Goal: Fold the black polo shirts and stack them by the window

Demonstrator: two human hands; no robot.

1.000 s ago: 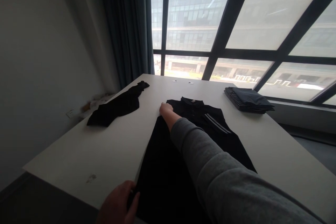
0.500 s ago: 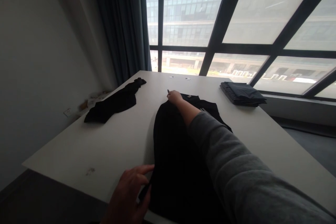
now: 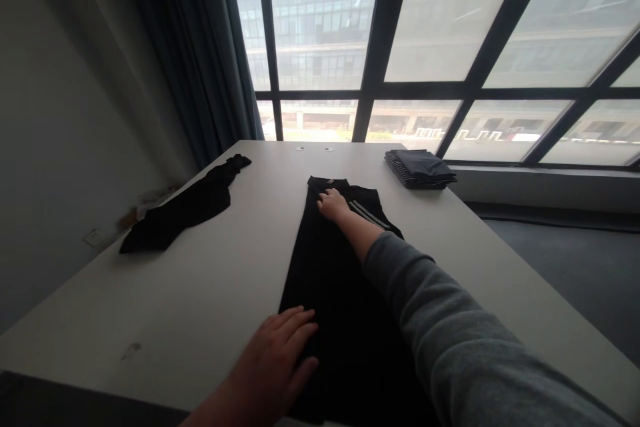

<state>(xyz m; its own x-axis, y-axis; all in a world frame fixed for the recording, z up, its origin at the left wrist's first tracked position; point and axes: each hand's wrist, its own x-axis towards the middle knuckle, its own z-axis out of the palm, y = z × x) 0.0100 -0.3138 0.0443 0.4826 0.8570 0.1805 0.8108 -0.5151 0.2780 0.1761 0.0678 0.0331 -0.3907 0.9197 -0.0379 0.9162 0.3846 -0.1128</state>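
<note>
A black garment that looks like a pair of trousers (image 3: 325,267) stretches across the table from the near edge toward the window. Light stripes and a small pale mark show near its far end. My left hand (image 3: 280,353) rests on the near left edge of the fabric, open, fingers extended. Farther off, my right hand (image 3: 333,203) lies palm down on the garment just short of its far end, fingers spread a little. My right sleeve covers part of the cloth's right side.
The white table (image 3: 220,293) bears another black garment (image 3: 185,203) at left. A folded stack of dark clothes (image 3: 420,168), one striped, sits at the far right. Beyond the table are a dark curtain (image 3: 200,47) and windows.
My right hand has let go of the far left corner and now lies flat on the cloth, whose left edge is straighter. My left hand has released the edge and flattened. The view has turned right.
</note>
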